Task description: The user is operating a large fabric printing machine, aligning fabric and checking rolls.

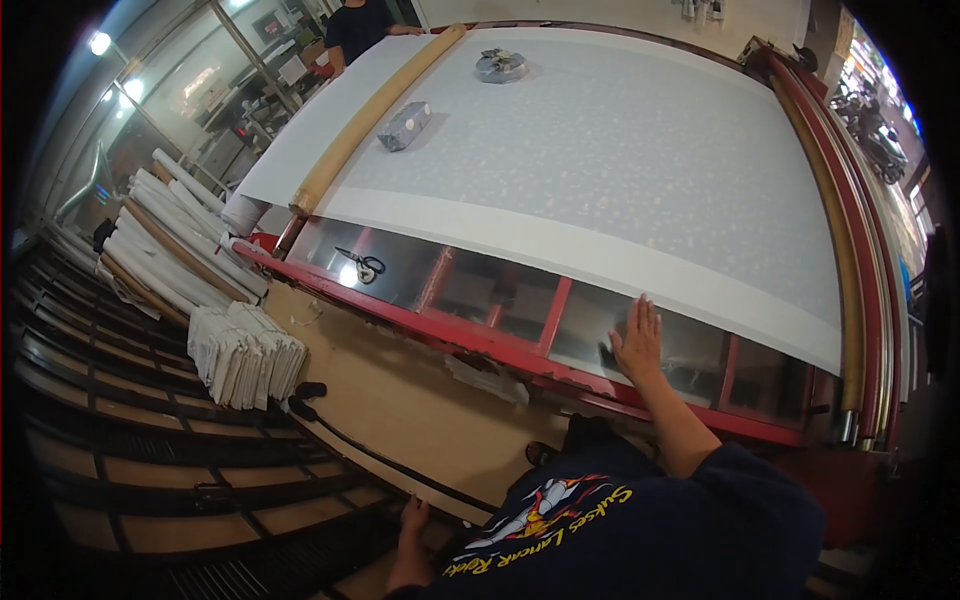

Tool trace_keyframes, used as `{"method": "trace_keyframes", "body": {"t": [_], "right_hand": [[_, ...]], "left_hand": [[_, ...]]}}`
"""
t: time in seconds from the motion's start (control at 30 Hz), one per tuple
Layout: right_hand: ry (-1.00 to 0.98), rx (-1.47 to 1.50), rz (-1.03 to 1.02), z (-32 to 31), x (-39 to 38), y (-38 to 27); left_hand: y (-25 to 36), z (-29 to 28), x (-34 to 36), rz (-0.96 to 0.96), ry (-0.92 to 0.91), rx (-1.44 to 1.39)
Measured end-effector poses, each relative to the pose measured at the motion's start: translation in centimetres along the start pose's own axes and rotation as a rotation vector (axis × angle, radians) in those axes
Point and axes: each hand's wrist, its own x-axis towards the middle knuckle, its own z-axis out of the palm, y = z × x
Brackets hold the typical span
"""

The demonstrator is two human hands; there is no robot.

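Observation:
My right hand (pixel 638 345) is open, with its fingers stretched toward the near edge of a wide white sheet (pixel 700 268). Whether the fingertips touch that edge is hard to tell. The sheet lies over a glass-topped table with a red frame (pixel 560 312). Low at my side hangs my left hand (pixel 414 512), its fingers curled with nothing visible in them. A brown cardboard tube (pixel 380 115) rests across the sheet's left part. Beside it sit a grey wrapped block (pixel 405 127) and a rounded grey bundle (pixel 501 66). Black-handled scissors (pixel 363 264) lie on the bare glass.
Long rollers (pixel 860 240) run along the table's right end. At the left stand several white rolls (pixel 165 245) and a stack of folded white material (pixel 245 355). Black slatted racking (pixel 130 440) fills the lower left. Another person (pixel 360 32) stands at the far left corner.

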Motion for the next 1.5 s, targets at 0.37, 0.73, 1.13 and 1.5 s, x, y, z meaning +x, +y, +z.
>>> {"method": "trace_keyframes", "body": {"t": [0.37,0.73,1.13,1.5], "right_hand": [[-0.166,-0.021,-0.157,5.6,8.0,-12.4],[-0.251,-0.061,-0.043,11.1,16.8,-18.1],[-0.111,-0.116,-0.032,13.4,16.1,-16.3],[0.066,-0.087,-0.012,14.9,17.8,-17.6]], "left_hand": [[-4.2,3.2,-1.0,0.218,-0.085,0.354],[4.4,-10.1,10.0,-0.058,0.037,-0.07],[3.7,-8.1,20.9,0.122,-0.361,-0.074],[5.8,-13.7,19.1,-0.073,-0.108,-0.068]]}}
